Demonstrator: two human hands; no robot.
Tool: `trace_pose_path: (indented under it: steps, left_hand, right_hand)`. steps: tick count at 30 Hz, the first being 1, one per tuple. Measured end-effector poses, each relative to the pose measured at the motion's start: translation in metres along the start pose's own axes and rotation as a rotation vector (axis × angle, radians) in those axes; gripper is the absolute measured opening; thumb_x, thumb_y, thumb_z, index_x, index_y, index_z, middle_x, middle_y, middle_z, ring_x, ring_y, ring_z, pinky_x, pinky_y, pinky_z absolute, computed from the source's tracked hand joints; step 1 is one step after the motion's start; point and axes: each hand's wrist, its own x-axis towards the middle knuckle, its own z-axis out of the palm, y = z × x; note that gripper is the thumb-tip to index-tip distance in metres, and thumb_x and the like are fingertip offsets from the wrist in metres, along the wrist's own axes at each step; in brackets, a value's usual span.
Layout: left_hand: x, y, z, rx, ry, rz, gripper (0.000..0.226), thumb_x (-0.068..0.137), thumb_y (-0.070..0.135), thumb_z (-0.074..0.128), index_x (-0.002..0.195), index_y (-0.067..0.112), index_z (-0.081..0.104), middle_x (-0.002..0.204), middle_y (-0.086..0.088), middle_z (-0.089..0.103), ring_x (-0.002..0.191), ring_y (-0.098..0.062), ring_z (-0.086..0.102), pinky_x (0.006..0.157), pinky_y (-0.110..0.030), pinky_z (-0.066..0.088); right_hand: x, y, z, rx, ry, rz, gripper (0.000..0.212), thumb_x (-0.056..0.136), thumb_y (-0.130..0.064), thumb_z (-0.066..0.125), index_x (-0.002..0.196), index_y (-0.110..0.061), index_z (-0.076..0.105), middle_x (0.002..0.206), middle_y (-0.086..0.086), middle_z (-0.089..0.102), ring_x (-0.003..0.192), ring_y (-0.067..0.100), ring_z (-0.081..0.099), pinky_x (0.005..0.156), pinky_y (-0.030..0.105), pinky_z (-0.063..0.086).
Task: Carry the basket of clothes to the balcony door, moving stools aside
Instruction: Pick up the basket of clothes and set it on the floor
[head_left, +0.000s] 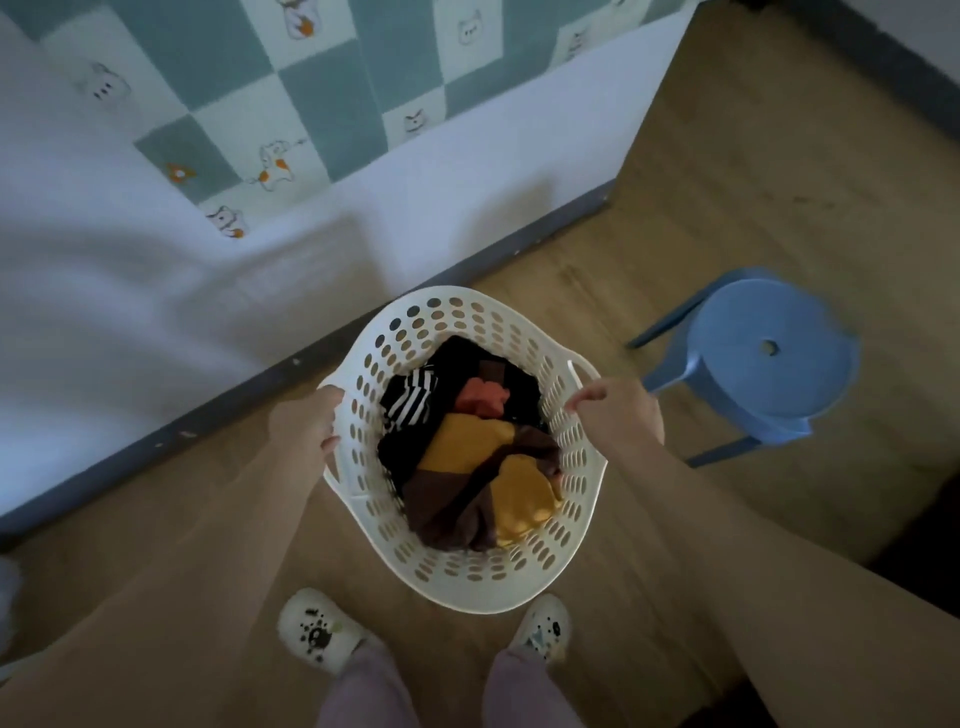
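A white perforated laundry basket (462, 577) is in front of my feet, filled with clothes (478, 457) in yellow, brown, black, striped and orange. My left hand (306, 426) is closed around the basket's left handle. My right hand (618, 410) is at the right rim just below the right handle, fingers curled toward it; whether it grips is unclear. A blue plastic stool (763, 358) stands on the wooden floor just right of the basket, close to my right hand.
A bed (156, 291) with a white sheet and a teal checkered blanket fills the left and top, its dark base edge running diagonally beside the basket. Wooden floor (753, 171) extends up to the right toward a dark skirting. My white slippers (317, 631) are below.
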Motion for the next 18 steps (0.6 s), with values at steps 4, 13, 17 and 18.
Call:
trace_pose_path:
  steps: [4,13,17,18]
  left_hand:
    - [-0.013,0.000,0.044,-0.002,-0.036,-0.001,0.016,0.083,0.017,0.065,0.093,0.005,0.061,0.069,-0.006,0.056,0.054,-0.011,0.046,0.088,-0.028,0.051]
    - [0.004,-0.003,0.110,-0.016,-0.083,-0.052,0.028,0.087,0.037,0.064,0.077,0.012,0.058,0.080,-0.007,0.063,0.068,-0.014,0.059,0.087,-0.032,0.051]
    - [0.034,0.005,0.132,0.020,-0.098,-0.072,0.027,0.086,0.038,0.065,0.084,0.012,0.061,0.080,-0.006,0.064,0.069,-0.015,0.062,0.085,-0.032,0.051]
    - [0.034,0.006,0.133,0.038,-0.115,-0.068,0.026,0.087,0.038,0.064,0.085,0.012,0.061,0.080,-0.006,0.064,0.070,-0.015,0.061,0.086,-0.032,0.049]
  right_hand:
    - [0.024,0.030,-0.026,0.024,0.023,0.031,0.029,0.083,-0.010,0.051,0.078,-0.025,0.076,0.078,-0.003,0.071,0.067,0.018,0.063,0.063,0.033,0.055]
    - [0.088,0.064,-0.026,0.031,-0.033,0.086,0.033,0.084,-0.009,0.046,0.091,-0.027,0.073,0.086,-0.004,0.065,0.068,0.019,0.062,0.059,0.029,0.051]
    - [0.123,0.060,-0.010,0.016,-0.111,0.123,0.037,0.082,-0.008,0.044,0.101,-0.027,0.070,0.101,0.000,0.067,0.071,0.017,0.060,0.054,0.025,0.044]
    - [0.125,0.059,-0.010,0.012,-0.127,0.134,0.038,0.082,-0.007,0.044,0.102,-0.027,0.069,0.104,0.000,0.066,0.070,0.014,0.057,0.052,0.024,0.041]
